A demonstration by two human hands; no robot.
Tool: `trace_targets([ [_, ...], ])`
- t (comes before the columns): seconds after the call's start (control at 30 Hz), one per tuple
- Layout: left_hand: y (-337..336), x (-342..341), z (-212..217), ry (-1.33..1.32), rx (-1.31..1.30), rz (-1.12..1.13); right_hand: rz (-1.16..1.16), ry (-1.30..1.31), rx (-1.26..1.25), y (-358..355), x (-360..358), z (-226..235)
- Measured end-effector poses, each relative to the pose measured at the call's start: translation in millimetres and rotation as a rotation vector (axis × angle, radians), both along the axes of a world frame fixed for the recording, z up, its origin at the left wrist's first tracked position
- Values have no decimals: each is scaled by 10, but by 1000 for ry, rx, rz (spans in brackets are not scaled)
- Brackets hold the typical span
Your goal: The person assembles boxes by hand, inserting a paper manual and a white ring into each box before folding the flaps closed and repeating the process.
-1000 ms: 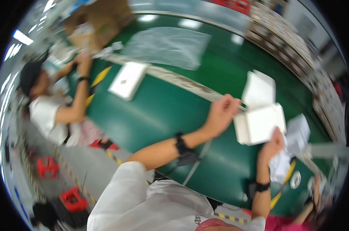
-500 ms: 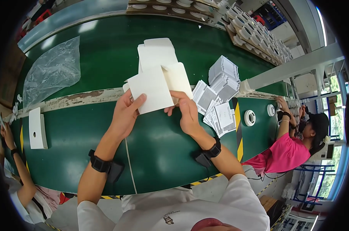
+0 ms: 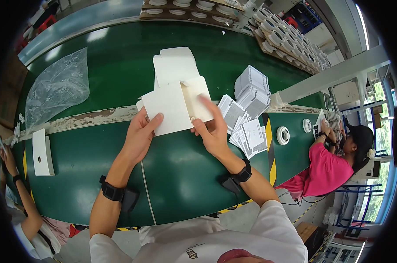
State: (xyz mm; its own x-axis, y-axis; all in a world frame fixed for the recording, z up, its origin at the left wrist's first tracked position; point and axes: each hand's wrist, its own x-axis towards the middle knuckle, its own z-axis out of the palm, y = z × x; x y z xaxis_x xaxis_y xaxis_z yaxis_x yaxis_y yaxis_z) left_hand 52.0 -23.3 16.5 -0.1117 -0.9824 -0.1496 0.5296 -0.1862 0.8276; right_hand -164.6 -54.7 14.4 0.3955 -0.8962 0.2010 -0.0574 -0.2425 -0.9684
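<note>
A partly folded white cardboard box (image 3: 165, 107) is held up over the green table, its flaps spread to the far side and to the right. My left hand (image 3: 139, 133) grips its left lower edge, thumb on the front panel and fingers behind. At the box's right lower corner is my right hand (image 3: 212, 129), thumb and lower fingers closed at the edge. Its index finger is stretched over the right flap and smeared by motion. Close to the right hand lie loose printed leaflets (image 3: 253, 133), with a stack of folded leaflets (image 3: 251, 85) behind them.
A standing white box (image 3: 42, 153) with a round hole and a clear plastic bag (image 3: 60, 85) are on the left. White rings (image 3: 283, 135) lie on the right, near a co-worker in pink (image 3: 327, 168). Racks of white round parts (image 3: 290, 41) stand behind. Another person's arm shows far left.
My right thumb has come onto the box's corner, and the index finger has lifted over the right flap. The box has shifted slightly left. The co-worker on the right now handles a white sheet.
</note>
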Motion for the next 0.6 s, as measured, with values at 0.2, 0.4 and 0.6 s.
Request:
trace_targets([
  [0.2,14,-7,25,3,-10,0,-64,-74,-230,-28,17,81],
  [0.4,18,-31,-68,-106,-10,-82,111,-5,-359,-89,-61,44],
  [0.6,49,-56,-7,-239,-31,-122,79,-64,-160,-22,28,70],
])
